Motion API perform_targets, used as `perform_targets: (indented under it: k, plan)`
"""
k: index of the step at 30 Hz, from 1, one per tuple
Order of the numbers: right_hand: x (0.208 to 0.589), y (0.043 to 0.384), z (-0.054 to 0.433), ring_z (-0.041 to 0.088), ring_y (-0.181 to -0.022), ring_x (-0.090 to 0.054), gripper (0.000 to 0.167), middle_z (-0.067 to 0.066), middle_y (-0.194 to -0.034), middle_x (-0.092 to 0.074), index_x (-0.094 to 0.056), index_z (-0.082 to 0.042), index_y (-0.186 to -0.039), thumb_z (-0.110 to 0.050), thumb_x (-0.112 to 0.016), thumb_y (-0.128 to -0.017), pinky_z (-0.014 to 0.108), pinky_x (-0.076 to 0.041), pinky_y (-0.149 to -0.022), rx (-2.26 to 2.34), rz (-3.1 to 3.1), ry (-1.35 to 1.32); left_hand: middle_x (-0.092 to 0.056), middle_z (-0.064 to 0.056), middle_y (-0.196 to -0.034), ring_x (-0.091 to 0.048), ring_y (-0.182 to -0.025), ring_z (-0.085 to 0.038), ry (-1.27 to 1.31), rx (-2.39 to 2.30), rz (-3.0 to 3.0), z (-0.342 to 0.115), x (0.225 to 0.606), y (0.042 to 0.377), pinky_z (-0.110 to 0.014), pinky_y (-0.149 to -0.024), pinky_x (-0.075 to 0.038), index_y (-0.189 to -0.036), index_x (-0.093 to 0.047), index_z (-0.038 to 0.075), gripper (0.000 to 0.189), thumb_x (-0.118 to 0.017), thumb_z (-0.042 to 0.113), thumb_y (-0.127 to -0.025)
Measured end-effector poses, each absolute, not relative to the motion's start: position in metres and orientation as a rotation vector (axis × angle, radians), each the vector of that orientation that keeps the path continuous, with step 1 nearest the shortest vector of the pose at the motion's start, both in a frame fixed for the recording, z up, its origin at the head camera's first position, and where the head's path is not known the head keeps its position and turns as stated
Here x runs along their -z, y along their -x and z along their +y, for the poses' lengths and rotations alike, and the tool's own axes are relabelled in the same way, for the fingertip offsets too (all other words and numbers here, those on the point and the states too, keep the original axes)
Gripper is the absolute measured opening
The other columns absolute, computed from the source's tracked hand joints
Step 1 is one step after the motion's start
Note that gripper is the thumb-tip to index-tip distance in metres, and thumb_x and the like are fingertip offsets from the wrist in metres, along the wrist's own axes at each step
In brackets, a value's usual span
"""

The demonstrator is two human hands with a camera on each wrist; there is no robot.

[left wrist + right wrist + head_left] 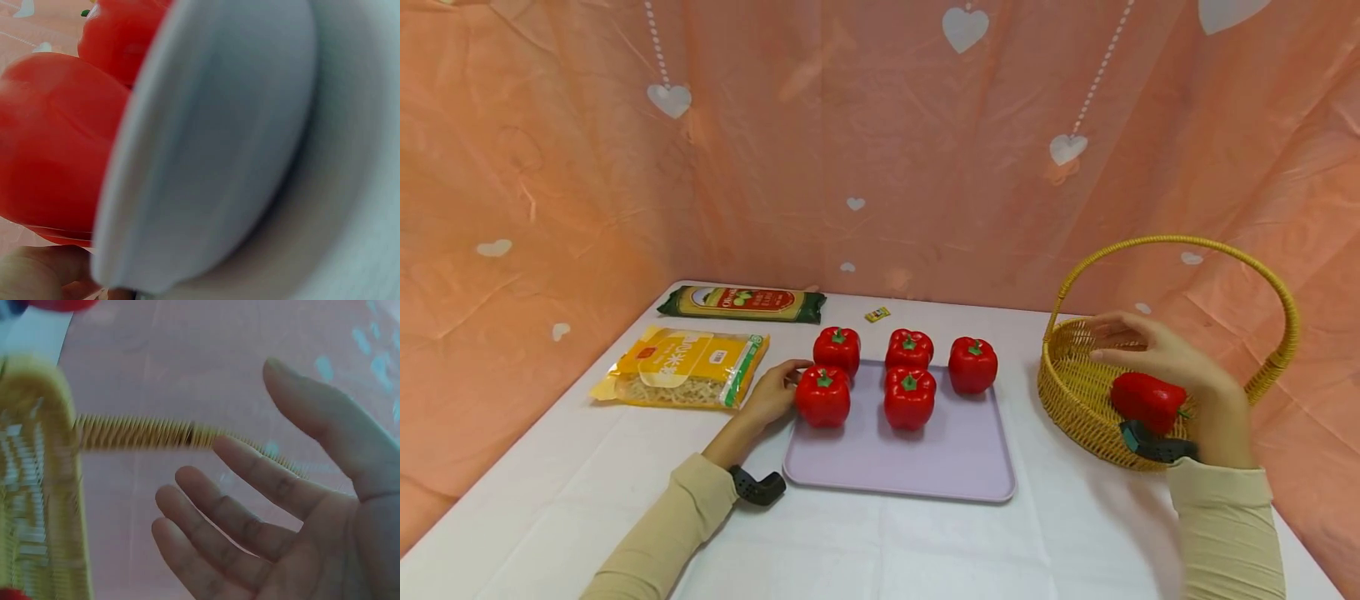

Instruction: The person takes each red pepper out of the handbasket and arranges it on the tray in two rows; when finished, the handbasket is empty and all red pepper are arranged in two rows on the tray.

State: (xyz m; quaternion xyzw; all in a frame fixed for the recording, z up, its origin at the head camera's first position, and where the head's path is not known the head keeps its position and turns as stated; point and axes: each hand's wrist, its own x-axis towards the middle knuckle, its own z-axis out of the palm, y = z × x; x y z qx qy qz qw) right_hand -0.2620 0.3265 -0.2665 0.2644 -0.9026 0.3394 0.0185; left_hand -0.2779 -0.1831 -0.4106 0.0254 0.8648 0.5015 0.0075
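My left hand (772, 394) is at the left side of the lilac tray (902, 468), its loosely bent fingers right by the front-left red bell pepper (823, 398). In the left wrist view, the tray's edge (206, 150) hides most of this hand, and part of a finger (44, 275) shows below a pepper (56, 144). Over the yellow wicker basket (1078, 421), my right hand (1157, 350) has its fingers spread, with nothing in them. One red bell pepper (1146, 400) lies on its side in the basket, below that hand.
Several more red peppers (909, 400) stand on the tray. A yellow food packet (685, 367) and a green packet (745, 303) lie at the left. A small yellow sachet (877, 314) lies behind the tray. The basket's tall handle (1172, 240) arches above the right hand.
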Motion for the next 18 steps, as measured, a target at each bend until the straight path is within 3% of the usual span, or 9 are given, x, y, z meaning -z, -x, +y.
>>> perform_targets:
  k: [7,18]
  plan:
    - [0.269,0.267,0.362,-0.009,-0.099,-0.052,0.043,-0.021,-0.110,-0.055,-0.047,-0.002,-0.128,-0.015,-0.060,-0.089,0.010,-0.043,-0.077,-1.037,-2.858,-0.671,-0.054,-0.016,-0.101,-0.046,-0.092,-0.026,-0.074,-1.562,2.703,-0.183,0.410,0.278,-0.032,-0.077,-0.041,-0.129,-0.049,0.000,0.045,-0.048,-0.003,-0.084]
    - [0.273,0.274,0.390,-0.013,-0.092,-0.053,0.030,-0.027,-0.103,-0.057,-0.050,-0.023,-0.120,-0.017,-0.057,-0.092,0.008,-0.040,-0.074,-1.125,-2.853,-0.484,-0.055,-0.016,-0.100,-0.047,-0.089,-0.025,-0.110,-1.560,2.724,-0.183,0.410,0.278,-0.029,-0.073,-0.039,-0.128,-0.050,-0.001,0.044,-0.049,-0.002,-0.083]
